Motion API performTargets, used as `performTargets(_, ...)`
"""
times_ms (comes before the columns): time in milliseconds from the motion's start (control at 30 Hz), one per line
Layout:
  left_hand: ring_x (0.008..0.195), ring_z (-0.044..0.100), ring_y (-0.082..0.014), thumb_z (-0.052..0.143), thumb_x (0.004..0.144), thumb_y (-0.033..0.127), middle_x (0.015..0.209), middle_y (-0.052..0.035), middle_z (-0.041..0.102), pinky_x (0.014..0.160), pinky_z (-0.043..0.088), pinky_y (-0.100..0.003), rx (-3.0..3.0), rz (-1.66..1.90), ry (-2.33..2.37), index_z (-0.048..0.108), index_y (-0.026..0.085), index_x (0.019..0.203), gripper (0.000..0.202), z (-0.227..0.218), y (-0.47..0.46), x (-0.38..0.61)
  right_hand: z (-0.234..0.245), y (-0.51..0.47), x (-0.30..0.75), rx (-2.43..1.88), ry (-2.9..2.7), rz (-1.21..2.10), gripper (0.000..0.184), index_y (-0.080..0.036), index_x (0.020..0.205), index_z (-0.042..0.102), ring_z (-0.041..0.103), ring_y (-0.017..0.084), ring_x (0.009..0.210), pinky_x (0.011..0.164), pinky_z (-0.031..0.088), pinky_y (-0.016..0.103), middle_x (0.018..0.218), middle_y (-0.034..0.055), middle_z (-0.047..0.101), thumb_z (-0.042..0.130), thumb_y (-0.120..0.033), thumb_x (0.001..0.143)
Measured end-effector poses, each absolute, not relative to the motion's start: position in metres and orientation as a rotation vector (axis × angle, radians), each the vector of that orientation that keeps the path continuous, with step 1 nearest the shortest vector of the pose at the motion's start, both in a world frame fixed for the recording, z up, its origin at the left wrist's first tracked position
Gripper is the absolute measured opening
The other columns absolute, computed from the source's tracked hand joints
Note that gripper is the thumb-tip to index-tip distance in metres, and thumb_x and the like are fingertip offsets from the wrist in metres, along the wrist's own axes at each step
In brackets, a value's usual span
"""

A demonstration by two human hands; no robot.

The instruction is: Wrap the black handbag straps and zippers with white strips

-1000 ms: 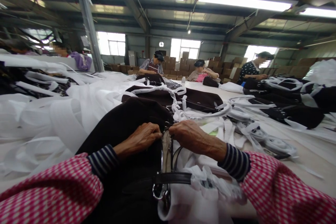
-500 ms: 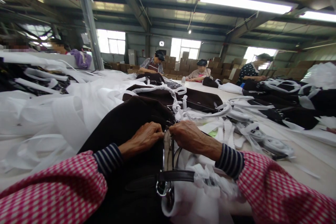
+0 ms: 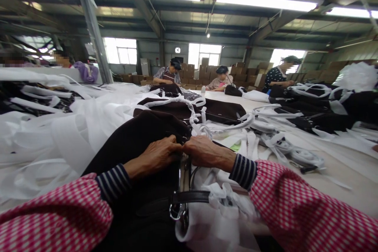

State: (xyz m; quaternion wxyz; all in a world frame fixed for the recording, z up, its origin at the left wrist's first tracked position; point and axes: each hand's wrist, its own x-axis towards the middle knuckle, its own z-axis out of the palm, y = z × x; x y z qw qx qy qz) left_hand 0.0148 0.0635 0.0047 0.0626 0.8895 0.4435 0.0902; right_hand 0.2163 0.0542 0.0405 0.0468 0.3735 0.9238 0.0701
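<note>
A dark brown or black bag (image 3: 126, 201) lies in front of me, with an open zipper (image 3: 180, 175) and beige lining showing along its right edge. My left hand (image 3: 161, 153) is closed in a pinch on the bag's edge at the far end of this opening. Right against it, my right hand (image 3: 203, 151) is also closed on the bag's edge there; whether a zipper pull is between the fingers is hidden. A black strap (image 3: 191, 197) crosses the opening nearer me, beside a silver ring (image 3: 176, 212). White wrapping (image 3: 212, 220) bunches on the right.
White wrapping strips (image 3: 85, 126) heap up on the left. Beyond my hands lies another dark bag (image 3: 224, 110) with a white-wrapped handle. More dark bags (image 3: 319, 106) are piled at the right on the pale table (image 3: 330, 169). Several people work across the table.
The whole view has shifted slightly, so everything sits a little further left. My hands have come closer together, now meeting at the far end of the zipper opening.
</note>
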Motion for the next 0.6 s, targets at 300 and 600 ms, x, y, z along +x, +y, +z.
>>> performTargets(300, 0.096, 0.048, -0.0221, 0.051, 0.104, 0.030, 0.107, -0.0047, 0.058, 0.069, 0.037, -0.031, 3.003, 0.090, 1.098, 0.070, 0.030, 0.117, 0.022, 0.022, 0.068, 0.001, 0.031, 0.062, 0.214, 1.122, 2.907, 0.187, 0.015, -0.015, 0.092, 0.072, 0.071, 0.024, 0.081, 0.058, 0.035, 0.029, 0.089, 0.0116, 0.075, 0.061, -0.012, 0.082)
performTargets(600, 0.104, 0.052, -0.0228, 0.057, 0.098, 0.032, 0.107, -0.0027, 0.061, 0.090, 0.039, -0.036, 2.603, 0.197, 1.270, 0.074, 0.030, 0.108, 0.020, 0.006, 0.066, 0.005, 0.028, 0.067, 0.211, 1.158, 2.931, 0.102, 0.022, -0.016, 0.098, 0.075, 0.071, 0.023, 0.082, 0.060, 0.035, 0.028, 0.091, 0.0115, 0.075, 0.062, -0.013, 0.080)
